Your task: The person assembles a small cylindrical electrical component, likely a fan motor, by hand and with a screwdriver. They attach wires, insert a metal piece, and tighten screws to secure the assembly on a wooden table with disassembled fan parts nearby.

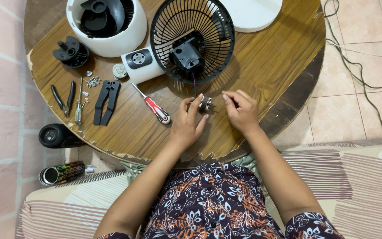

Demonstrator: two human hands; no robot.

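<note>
Round table (261, 66): left hand (186, 126) half-hides small motor (206, 103).

The table (261, 57) is brown wood. The fan grille (192, 40) is black, the housing (107, 26) white. The screwdriver (152, 105) handle is red and white. The dress (208, 199) bears orange-white leaves on dark cloth.

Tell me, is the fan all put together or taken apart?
Taken apart. The black grille, white housing and screws lie separately on the table; both hands hold a small motor.
</note>
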